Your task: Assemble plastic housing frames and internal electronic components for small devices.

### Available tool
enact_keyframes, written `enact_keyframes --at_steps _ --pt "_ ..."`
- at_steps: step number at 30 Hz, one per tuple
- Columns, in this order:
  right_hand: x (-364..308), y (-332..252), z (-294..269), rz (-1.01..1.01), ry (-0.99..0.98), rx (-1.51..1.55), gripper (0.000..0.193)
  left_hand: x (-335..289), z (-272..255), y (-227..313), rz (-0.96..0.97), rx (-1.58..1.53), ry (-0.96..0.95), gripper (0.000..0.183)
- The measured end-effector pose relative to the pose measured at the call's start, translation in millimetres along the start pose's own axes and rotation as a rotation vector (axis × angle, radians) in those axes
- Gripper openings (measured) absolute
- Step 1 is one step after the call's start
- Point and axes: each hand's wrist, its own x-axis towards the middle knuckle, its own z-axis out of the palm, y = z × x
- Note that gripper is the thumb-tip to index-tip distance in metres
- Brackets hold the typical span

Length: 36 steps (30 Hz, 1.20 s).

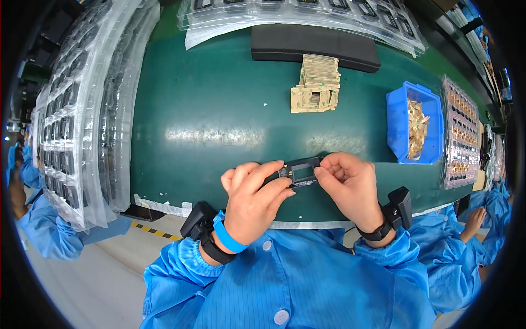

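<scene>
Along the left side of the tabletop (203, 98), clear trays (118, 109) stand in layers, their pockets apparently keeping dark parts separate; their place at the edge leaves the middle free for handwork. Near the front edge, the left hand (249, 203) has its fingers bent over the left end of a black frame (307, 183), pinching it, probably to steady it without covering its window. The frame is held between the two hands, close to the body, likely for a good view of small detail. Beyond it, tan pieces (319, 71) with green marks are stacked before a long black box (315, 44), within easy reach; another tray (307, 13) lies behind. The right hand (350, 183) pinches the frame's right end between thumb and forefinger, the other fingers curled in; they hide that corner, so whether something thin sits between them I cannot tell. Further right, a blue bin (399, 126) holds loose tan strips (417, 131), its walls presumably stopping them scattering. Just beside it is a tray of orange-toned parts (461, 137).
</scene>
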Motion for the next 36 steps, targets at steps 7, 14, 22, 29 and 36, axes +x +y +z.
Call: enact_keyframes --at_steps 7,14,22,29,36 --pt "-0.2 1.1 0.6 -0.004 0.003 0.007 0.009 0.5 -0.1 0.1 0.004 -0.001 0.005 0.024" --pt "0.8 1.3 -0.3 0.028 -0.009 0.037 0.009 -1.3 2.2 -3.5 0.032 -0.019 0.018 0.026" --pt "-1.6 -2.0 3.0 -0.027 0.027 -0.01 0.009 -1.1 1.2 -2.5 0.042 0.008 0.011 0.027" --pt "-1.5 -3.5 3.1 -0.056 0.036 -0.094 0.009 0.8 -0.6 0.0 0.042 0.047 -0.038 0.042" --pt "-0.6 -3.3 2.8 -0.085 0.041 -0.102 0.009 0.3 1.2 1.9 0.074 0.112 -0.071 0.043"
